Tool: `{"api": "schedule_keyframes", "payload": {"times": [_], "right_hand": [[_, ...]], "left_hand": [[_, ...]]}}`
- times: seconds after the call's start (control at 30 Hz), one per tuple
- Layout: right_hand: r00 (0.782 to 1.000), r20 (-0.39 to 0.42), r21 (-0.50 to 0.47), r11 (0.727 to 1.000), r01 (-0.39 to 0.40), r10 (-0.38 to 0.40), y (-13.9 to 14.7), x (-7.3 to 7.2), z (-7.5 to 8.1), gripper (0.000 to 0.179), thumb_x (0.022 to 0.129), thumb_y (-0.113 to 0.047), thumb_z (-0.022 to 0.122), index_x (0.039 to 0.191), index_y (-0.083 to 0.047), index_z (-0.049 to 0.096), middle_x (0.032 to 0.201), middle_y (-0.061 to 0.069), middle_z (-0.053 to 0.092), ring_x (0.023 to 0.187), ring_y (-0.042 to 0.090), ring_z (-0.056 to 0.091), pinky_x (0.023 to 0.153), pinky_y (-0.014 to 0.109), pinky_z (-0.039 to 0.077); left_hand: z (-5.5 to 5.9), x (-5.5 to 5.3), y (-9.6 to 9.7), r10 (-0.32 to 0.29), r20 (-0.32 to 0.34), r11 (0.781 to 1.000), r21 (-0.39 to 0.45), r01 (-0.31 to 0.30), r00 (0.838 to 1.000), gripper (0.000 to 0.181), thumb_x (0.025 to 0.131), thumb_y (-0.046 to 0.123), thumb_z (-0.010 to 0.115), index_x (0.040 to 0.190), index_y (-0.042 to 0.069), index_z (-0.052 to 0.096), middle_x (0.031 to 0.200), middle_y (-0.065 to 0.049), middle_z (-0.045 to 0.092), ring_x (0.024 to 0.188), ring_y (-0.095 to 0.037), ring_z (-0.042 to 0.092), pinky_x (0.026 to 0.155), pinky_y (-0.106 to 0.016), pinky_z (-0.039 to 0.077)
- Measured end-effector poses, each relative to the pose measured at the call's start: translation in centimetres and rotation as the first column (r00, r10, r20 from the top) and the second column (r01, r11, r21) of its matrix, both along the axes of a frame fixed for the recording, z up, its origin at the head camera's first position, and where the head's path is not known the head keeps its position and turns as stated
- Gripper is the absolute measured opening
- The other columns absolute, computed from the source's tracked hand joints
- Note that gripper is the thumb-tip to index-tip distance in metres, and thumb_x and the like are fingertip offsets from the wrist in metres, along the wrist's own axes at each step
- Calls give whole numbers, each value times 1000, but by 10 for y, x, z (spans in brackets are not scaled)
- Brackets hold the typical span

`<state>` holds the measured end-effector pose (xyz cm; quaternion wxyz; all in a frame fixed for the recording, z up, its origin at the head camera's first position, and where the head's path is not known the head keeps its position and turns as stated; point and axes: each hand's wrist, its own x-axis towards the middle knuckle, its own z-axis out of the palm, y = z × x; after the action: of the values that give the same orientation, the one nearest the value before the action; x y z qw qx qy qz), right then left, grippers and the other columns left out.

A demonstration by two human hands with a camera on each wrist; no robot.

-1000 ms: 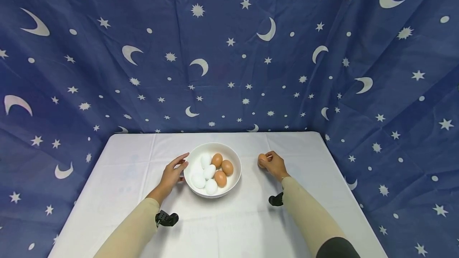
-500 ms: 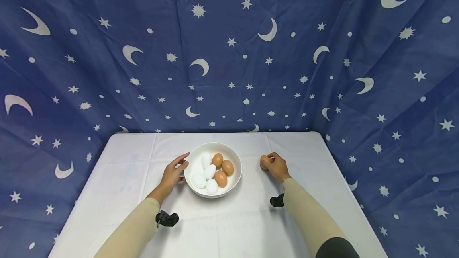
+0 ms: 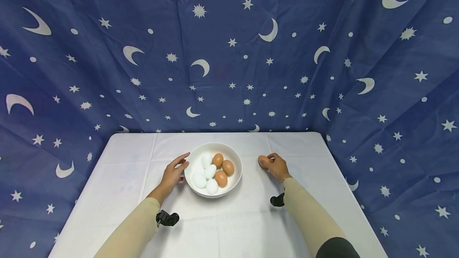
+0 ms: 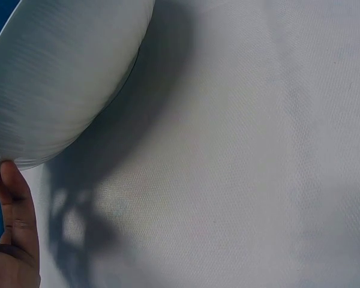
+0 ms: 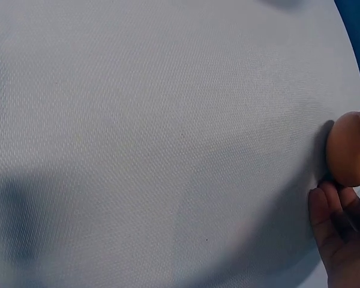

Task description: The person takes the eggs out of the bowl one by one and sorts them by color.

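Observation:
My left hand (image 3: 171,176) rests against the left side of a white bowl (image 3: 193,186), its fingers extended along the outside near the rim. In the left wrist view a fingertip touches the outer wall of the bowl (image 4: 60,78). Inside the bowl lie several white eggs (image 3: 210,171) and three brown eggs (image 3: 221,178). To the right of the bowl, my right hand (image 3: 278,167) holds a single brown egg (image 3: 263,160) low over the tabletop. The right wrist view shows fingertips against this egg (image 5: 348,150) at the frame's edge; whether it touches the cloth I cannot tell.
A white cloth covers the table (image 3: 229,226). Behind it and at both sides hangs a blue curtain (image 3: 229,71) with moons and stars. A black wrist camera (image 3: 167,218) sits on the left wrist, another black camera (image 3: 277,200) on the right.
The egg in my right hand shifted slightly right, then back left, and now lies tilted differently in the fingers. My left hand and the bowl have stayed in place.

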<state>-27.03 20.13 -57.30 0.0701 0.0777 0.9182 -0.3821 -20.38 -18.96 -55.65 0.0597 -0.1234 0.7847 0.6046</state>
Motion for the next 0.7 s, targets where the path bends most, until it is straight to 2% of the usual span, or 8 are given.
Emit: {"api": "schedule_keyframes", "payload": {"times": [0.23,0.5,0.7], "right_hand": [[1000,25,12,1000,16,-16,0,2,1,48,91,-38,68,122,-3,58,110,18,60,93,27,57,74,34,51],[1000,13,-35,999,21,-20,0,2,2,46,90,-36,69,119,-1,58,104,16,59,85,24,58,69,29,52],[1000,21,-50,999,11,-10,7,4,6,50,92,-39,68,123,-2,57,112,19,62,89,25,63,74,33,53]], "left_hand": [[-1,1,1,-2,1,1000,3,2,1000,43,102,28,54,144,24,51,132,-11,46,91,-17,56,74,-36,58],[-1,-1,0,6,-1,1000,12,-6,1000,43,102,26,54,145,22,51,130,-11,46,89,-17,56,68,-28,56],[-1,-1,0,3,4,1000,10,-3,1000,43,102,27,54,145,23,51,130,-11,46,92,-18,55,68,-28,56]]}}
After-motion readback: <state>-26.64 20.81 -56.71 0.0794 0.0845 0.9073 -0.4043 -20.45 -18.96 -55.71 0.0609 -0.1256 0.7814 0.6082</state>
